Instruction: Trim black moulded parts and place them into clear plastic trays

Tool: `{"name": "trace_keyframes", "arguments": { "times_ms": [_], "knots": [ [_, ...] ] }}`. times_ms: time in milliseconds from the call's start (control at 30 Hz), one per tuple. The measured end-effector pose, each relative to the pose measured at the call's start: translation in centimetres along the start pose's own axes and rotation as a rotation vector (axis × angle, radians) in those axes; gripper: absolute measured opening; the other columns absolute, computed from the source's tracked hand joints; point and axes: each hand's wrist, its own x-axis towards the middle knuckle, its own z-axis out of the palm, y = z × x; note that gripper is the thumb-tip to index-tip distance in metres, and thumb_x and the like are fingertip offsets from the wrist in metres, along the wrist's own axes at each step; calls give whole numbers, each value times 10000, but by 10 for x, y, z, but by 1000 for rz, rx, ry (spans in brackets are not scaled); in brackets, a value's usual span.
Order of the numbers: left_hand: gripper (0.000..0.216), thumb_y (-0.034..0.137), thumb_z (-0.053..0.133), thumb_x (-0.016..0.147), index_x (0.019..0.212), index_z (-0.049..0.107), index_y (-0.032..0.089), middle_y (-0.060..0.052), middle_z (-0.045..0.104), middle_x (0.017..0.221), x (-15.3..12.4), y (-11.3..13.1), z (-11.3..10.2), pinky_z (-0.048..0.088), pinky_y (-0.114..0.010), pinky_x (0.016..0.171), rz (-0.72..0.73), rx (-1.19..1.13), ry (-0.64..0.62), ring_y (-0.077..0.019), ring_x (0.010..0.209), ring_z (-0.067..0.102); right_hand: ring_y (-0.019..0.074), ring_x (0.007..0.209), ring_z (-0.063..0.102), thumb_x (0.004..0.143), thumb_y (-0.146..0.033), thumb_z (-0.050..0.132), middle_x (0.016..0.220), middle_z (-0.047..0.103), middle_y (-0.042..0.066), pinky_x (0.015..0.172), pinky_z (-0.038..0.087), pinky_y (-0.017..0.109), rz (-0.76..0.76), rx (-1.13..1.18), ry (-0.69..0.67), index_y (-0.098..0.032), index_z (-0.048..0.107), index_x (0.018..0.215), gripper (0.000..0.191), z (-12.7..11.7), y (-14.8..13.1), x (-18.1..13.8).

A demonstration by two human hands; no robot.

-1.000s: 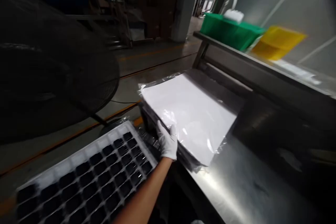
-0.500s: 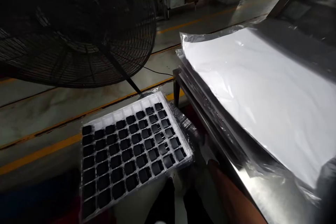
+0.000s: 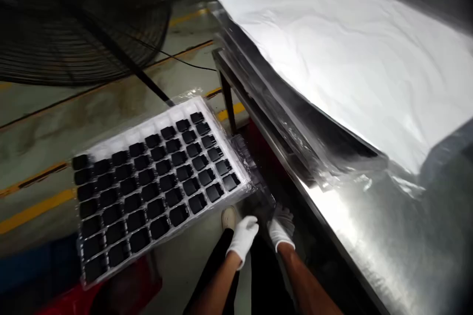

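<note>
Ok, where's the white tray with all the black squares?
In the head view, the white tray is left of centre, below the big fan and left of the gloved left hand.

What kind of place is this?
It looks like a factory or workshop, probably. There's a tray holding rows of matching black pieces, a shiny metal table with a stack under a white sheet, and yellow floor lines.
</note>
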Motion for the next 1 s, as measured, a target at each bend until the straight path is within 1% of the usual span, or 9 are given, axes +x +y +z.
{"name": "trace_keyframes", "arguments": {
  "times_ms": [67,167,267,367,467,533,633,833,1000],
  "knots": [
    [342,177,648,814,1148,603,124,-84,677,1048,23,3,21,479,-405,966,-2,0,-51,-194,986,637,268,1130,540,880,-327,621,1252,544,124,931,483,484,112,3,16,-146,548,1227,398,11,16,-8],
    [357,177,686,820,1161,592,132,-72,675,1025,38,-8,55,533,-402,883,-20,-3,-151,-184,913,653,267,1037,573,821,-323,663,1127,590,128,867,492,451,233,76,36,-139,583,1162,395,28,41,-34],
    [261,180,673,844,1090,610,118,-57,680,979,34,-36,87,563,-366,819,-19,-28,-226,-165,863,662,251,898,605,773,-426,692,1022,623,109,781,493,423,332,229,73,-175,607,1130,444,42,64,-63],
    [232,171,681,839,1053,615,109,-53,679,971,24,-70,104,558,-372,846,11,-34,-194,-165,877,662,191,825,608,812,-458,654,958,641,61,753,495,357,377,455,106,-180,590,1135,431,54,86,-85],
    [262,141,693,820,1067,608,110,-47,686,967,11,-97,104,539,-400,899,50,-32,-164,-170,892,667,123,673,552,844,-380,644,754,597,-9,669,473,280,360,692,68,-148,599,899,242,68,108,-100],
    [292,121,689,815,1092,598,113,-50,694,989,0,-111,98,529,-414,927,72,-35,-182,-175,912,672,95,585,477,834,-350,664,646,510,-47,592,423,244,335,818,24,-149,553,749,245,80,121,-111],
    [362,102,669,819,1166,567,117,-73,690,1058,-21,-132,88,530,-411,937,99,-30,-243,-185,960,672,77,543,417,827,-345,677,603,440,-64,535,366,219,307,976,-43,-149,496,664,312,104,137,-133],
    [425,50,657,780,1189,564,122,-52,699,937,-74,-179,84,558,-361,841,148,133,-340,-170,860,676,87,579,517,889,-354,615,698,553,-33,567,469,238,348,1249,-107,-136,565,815,237,153,158,-204],
    [383,59,672,759,1124,605,155,-23,683,898,-119,-212,95,547,-362,814,180,382,-280,-159,809,651,103,619,565,911,-339,589,716,581,-23,612,502,263,385,1307,-62,-134,571,850,215,180,169,-260]
  ]
}}
